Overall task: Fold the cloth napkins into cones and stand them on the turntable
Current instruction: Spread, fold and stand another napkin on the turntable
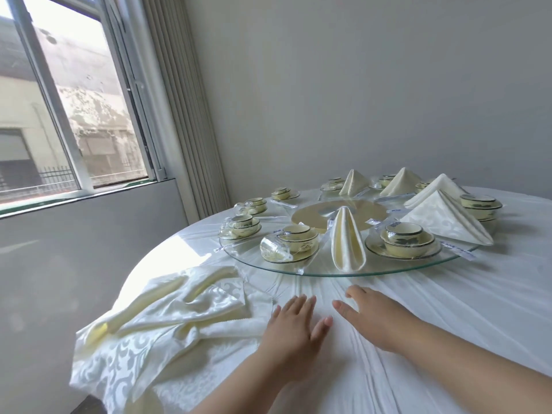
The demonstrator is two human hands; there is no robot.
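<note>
Two bare hands are laid palm-down on the round counter draped in a pleated white cloth (418, 294), fingers straight and spread: the left hand (294, 324) just beside a heap of cloth, the right hand (376, 318) a little apart from it, nearer the glass. Each grip is released and nothing is held. At the near left edge of the counter, a loose pile of cream damask cloth napkins (167, 318) is spread, unfolded, with two rolled pieces lying across its top and one corner hanging over the rim.

Beyond the fingertips, the round clear glass turntable (298, 271) is set on a pale gold ring at the counter's middle. One cream napkin folded into a tall narrow cone (348, 240) is stood upright at the near rim, between two plastic-wrapped cream bowl-and-plate sets with dark rims (403, 239). More wrapped sets are ranged round the left and far rim. Four further folded napkin cones (445, 222) are stood along the right and far side, partly hiding the sets behind them.

Behind the counter, a plain grey-white wall is seen; to the left, pale vertical blinds (185, 100) are drawn aside next to a metal-framed window (59, 100) over a dark sill.
</note>
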